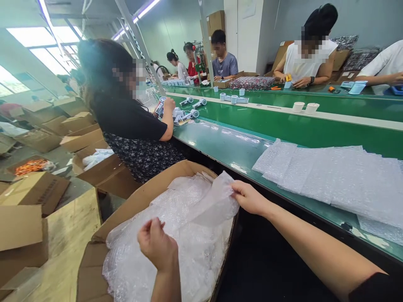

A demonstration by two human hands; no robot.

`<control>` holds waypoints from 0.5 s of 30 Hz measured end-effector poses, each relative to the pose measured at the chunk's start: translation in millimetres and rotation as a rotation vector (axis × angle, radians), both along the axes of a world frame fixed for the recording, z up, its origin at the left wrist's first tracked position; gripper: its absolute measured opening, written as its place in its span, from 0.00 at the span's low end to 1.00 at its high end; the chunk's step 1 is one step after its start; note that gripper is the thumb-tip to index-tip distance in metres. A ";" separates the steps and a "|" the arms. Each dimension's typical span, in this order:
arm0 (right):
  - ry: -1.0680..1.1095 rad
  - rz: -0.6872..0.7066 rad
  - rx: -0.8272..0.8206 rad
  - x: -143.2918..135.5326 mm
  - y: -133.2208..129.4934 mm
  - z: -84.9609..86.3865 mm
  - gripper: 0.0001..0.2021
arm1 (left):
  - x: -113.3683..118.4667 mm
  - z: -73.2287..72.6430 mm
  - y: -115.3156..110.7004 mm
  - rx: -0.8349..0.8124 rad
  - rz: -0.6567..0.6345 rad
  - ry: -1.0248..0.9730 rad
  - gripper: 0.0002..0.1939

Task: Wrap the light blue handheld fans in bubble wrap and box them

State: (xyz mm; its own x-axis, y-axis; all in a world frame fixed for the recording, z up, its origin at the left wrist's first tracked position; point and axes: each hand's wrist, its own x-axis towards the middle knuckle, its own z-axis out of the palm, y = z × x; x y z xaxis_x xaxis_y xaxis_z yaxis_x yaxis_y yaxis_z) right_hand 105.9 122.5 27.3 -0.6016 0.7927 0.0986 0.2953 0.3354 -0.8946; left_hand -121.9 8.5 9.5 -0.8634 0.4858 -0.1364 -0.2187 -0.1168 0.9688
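My right hand [248, 197] pinches the edge of a clear bubble wrap bag [217, 203], lifted at the right side of an open cardboard box [151, 188]. Loose bubble wrap bags [176, 251] fill that box. Above their left part hovers my left hand [158, 243], its fingers curled in, with nothing seen in them. On the green bench to the right, a row of overlapping bubble wrap bags [327, 176] lies flat along the edge.
At my left, a person in black [126, 96] handles a white-grey device, with several similar devices [193, 114] nearby. Two white cups [298, 107] stand on the conveyor's pale strip [270, 108]. More people sit opposite. Cardboard boxes [34, 188] cover the floor at left.
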 end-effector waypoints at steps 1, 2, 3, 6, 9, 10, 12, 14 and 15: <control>-0.013 0.078 0.035 -3.3 -2.5 5.0 0.09 | 0.1 12.1 4.2 0.013 -0.063 0.076 0.07; -0.007 0.138 0.052 -7.5 -5.5 8.9 0.10 | 4.7 23.1 9.2 0.000 -0.203 0.152 0.09; 0.005 0.168 0.058 -11.9 -8.7 11.4 0.10 | 12.8 32.1 14.8 -0.029 -0.404 0.220 0.13; 0.017 0.016 0.066 -17.6 -16.1 11.1 0.08 | 44.5 43.2 32.3 -0.118 -0.917 0.254 0.17; 0.000 -0.252 0.128 -6.4 -20.6 7.9 0.08 | 62.8 37.6 43.8 -0.036 -0.803 0.181 0.13; 0.000 -0.267 0.165 -1.1 -22.2 8.1 0.12 | 65.0 35.6 45.6 0.011 -0.723 0.134 0.13; -0.002 -0.158 0.230 7.4 -25.4 11.2 0.21 | 67.1 34.6 46.1 0.086 -0.676 -0.003 0.15; -0.001 -0.016 0.245 10.5 -27.0 15.9 0.23 | 68.9 38.1 43.3 0.104 -0.776 -0.144 0.17; 0.012 0.022 0.225 10.4 -26.7 17.8 0.20 | 69.3 40.6 41.5 0.095 -0.851 -0.198 0.18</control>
